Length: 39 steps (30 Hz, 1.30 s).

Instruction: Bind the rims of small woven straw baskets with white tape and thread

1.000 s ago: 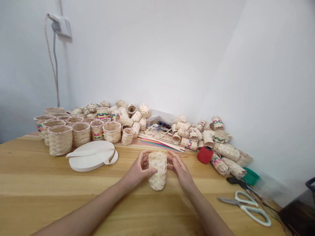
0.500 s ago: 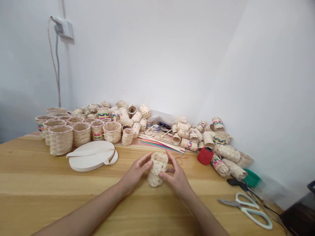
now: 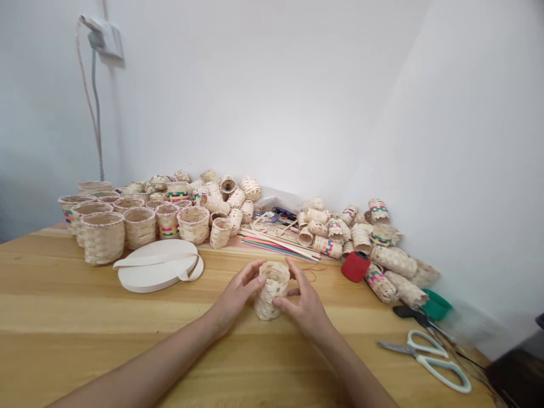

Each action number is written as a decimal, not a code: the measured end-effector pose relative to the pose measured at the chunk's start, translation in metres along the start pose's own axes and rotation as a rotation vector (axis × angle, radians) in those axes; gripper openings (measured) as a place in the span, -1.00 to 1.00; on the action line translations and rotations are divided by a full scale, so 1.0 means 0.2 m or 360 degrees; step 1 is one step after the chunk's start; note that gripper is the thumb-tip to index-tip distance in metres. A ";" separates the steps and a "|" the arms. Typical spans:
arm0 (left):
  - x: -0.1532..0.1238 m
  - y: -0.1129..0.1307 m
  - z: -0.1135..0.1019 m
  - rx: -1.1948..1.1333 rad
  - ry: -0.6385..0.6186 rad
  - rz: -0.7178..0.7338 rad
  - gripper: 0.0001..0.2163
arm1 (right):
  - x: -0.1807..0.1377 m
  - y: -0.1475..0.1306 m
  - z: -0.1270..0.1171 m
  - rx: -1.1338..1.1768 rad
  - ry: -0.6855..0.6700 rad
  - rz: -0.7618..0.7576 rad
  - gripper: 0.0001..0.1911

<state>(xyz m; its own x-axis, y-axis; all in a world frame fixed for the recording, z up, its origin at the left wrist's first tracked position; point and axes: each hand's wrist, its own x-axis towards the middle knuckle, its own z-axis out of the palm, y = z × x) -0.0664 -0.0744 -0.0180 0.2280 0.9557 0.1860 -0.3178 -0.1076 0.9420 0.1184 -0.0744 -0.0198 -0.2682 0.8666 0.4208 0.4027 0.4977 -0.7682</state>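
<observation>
A small woven basket [image 3: 268,300] of pale strips stands upright on the wooden table [image 3: 204,345] in front of me, its jagged rim upward. My left hand [image 3: 238,294] holds it from the left, thumb at the upper side and fingers reaching behind. From the right, my right hand [image 3: 304,306] grips the same basket, thumb low on the front and index finger up at the rim. Some of the fingertips are hidden behind the weave.
Several rimmed baskets [image 3: 104,241] stand at left, beside a flat roll of white ribbon [image 3: 157,269]. Coloured strips [image 3: 280,248] lie behind. More woven baskets [image 3: 393,260] are heaped at right, near a red spool [image 3: 355,266], green tape [image 3: 436,306] and white-handled scissors [image 3: 429,357].
My hands keep the same hold on the basket, which has barely moved. The view has shifted very slightly.
</observation>
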 end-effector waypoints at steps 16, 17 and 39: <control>0.01 -0.05 0.01 0.0003 -0.0024 0.0129 -0.59 | 0.00 -0.05 -0.01 0.0227 -0.0058 0.0073 -0.50; 0.01 -0.05 0.01 -0.0007 -0.0026 0.0130 -0.59 | 0.00 -0.05 -0.01 0.0229 -0.0058 0.0072 -0.50; 0.01 -0.04 -0.02 -0.0236 -0.0088 -0.0032 -0.65 | 0.02 0.04 0.01 0.0679 -0.0104 0.0187 -0.04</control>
<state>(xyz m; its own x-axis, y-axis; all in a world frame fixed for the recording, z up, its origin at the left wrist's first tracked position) -0.0662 -0.0707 -0.0261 0.2849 0.9402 0.1868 -0.4444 -0.0431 0.8948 0.1187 -0.0676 -0.0253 -0.3024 0.9054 0.2980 0.0401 0.3245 -0.9450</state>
